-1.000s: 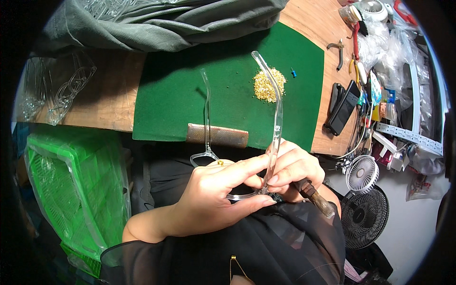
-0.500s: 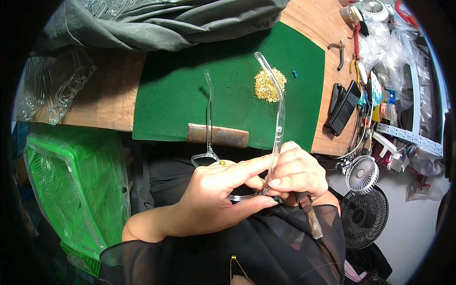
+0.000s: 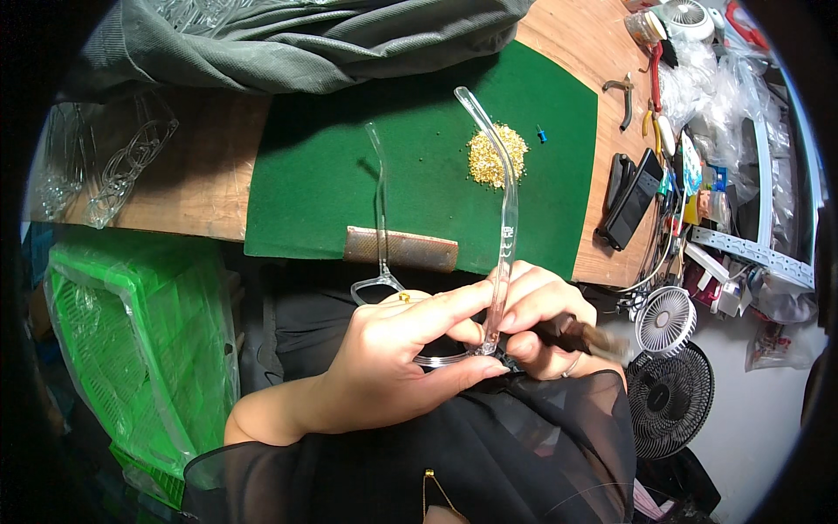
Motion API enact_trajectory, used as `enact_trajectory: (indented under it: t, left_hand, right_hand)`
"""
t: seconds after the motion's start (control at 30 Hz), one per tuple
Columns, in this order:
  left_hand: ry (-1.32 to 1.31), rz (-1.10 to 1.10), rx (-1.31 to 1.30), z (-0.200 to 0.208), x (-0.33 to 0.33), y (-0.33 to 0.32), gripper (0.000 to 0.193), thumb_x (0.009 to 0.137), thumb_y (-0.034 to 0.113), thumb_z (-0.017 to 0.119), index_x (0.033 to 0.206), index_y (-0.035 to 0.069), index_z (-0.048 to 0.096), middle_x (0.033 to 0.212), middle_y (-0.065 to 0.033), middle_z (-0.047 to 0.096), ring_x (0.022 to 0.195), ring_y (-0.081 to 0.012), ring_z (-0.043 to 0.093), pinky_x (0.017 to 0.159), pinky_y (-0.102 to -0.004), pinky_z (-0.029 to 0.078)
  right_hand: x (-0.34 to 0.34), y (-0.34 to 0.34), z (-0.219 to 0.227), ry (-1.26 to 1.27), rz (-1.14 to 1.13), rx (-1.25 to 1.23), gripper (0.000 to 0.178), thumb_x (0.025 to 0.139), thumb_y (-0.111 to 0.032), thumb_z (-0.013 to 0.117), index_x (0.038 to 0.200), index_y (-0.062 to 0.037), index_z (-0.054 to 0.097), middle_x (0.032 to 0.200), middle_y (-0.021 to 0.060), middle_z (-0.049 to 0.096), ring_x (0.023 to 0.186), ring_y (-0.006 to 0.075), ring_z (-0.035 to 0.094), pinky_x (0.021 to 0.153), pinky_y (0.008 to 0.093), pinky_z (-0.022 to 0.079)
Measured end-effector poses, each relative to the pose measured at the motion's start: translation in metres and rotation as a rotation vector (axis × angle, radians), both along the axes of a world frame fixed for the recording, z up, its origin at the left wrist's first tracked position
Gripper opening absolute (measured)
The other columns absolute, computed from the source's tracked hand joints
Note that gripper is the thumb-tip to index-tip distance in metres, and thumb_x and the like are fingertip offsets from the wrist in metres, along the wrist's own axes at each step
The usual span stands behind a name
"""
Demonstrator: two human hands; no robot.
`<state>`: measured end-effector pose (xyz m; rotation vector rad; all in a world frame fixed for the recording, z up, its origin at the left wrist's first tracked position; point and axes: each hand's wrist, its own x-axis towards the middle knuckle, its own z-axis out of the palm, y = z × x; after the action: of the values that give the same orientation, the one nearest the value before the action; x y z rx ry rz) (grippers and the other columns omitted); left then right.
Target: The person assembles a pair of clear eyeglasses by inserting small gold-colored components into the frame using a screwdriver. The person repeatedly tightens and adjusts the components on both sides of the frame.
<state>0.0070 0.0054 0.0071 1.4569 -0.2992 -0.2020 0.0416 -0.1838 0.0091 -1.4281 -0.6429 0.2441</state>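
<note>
My left hand [image 3: 380,354] is closed around clear plastic eyeglasses [image 3: 509,218], pinching the frame near a hinge between thumb and fingers. One temple rises beside my right hand; the other stands farther left, past my knuckles. My right hand [image 3: 539,310] grips a small tool with a brown handle [image 3: 594,339], its end pointing right. Fingers hide the tool's tip, so its kind is unclear. A heap of tiny gold metal parts [image 3: 485,164] lies on the green mat [image 3: 314,183], beyond the glasses.
A brown rough-topped block [image 3: 423,252] sits at the mat's near edge. A blue pin [image 3: 542,135] lies by the heap. Right are a phone [image 3: 635,199], pliers [image 3: 625,103] and fans [image 3: 668,321]. Left are more clear frames [image 3: 131,166] and a green crate [image 3: 140,341]; grey cloth [image 3: 305,52] lies behind.
The tool's handle has swung from pointing down to pointing right as my right fingers shifted. The glasses have tilted slightly left, still in my left hand.
</note>
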Motion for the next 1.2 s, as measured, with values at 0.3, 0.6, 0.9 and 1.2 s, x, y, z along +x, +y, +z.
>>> enact_trajectory:
  t: [0.3,0.6,0.9,1.2]
  left_hand:
    - [-0.164,0.116,0.12,-0.002,-0.001,-0.005,0.062,0.059,0.007,0.081,0.115,-0.006,0.056,0.084,-0.01,0.068,0.076,-0.0198,0.065,0.069,-0.0272,0.049]
    - [-0.212,0.108,0.134,-0.004,-0.004,-0.004,0.061,0.061,0.009,0.081,0.114,-0.007,0.056,0.085,-0.0098,0.068,0.077,-0.0207,0.065,0.069,-0.0282,0.049]
    - [-0.171,0.133,0.088,-0.004,-0.004,-0.007,0.059,0.063,0.01,0.079,0.117,-0.003,0.057,0.079,-0.0098,0.065,0.069,-0.0223,0.064,0.065,-0.0288,0.049]
    - [-0.214,0.078,0.14,-0.006,-0.004,-0.004,0.062,0.061,0.011,0.081,0.115,-0.006,0.056,0.081,-0.0089,0.068,0.074,-0.0204,0.065,0.067,-0.0278,0.049]
  right_hand:
    - [-0.002,0.003,0.004,-0.037,-0.046,-0.13,0.016,0.074,0.001,0.071,0.084,-0.0008,0.059,0.081,0.011,0.062,0.074,0.0224,0.059,0.068,0.0327,0.047]
    - [-0.003,0.003,-0.008,-0.206,-0.061,-0.066,0.01,0.082,-0.008,0.066,0.085,-0.0015,0.06,0.081,0.0093,0.062,0.073,0.0235,0.06,0.067,0.0348,0.046]
    - [0.001,0.001,-0.006,-0.221,-0.016,-0.082,0.011,0.079,-0.006,0.068,0.085,-0.003,0.06,0.082,0.008,0.061,0.074,0.0229,0.059,0.068,0.0345,0.046]
    - [0.014,-0.007,0.006,-0.41,0.108,-0.287,0.019,0.067,-0.009,0.071,0.084,-0.0045,0.063,0.082,0.0062,0.06,0.075,0.0239,0.058,0.069,0.0355,0.046]
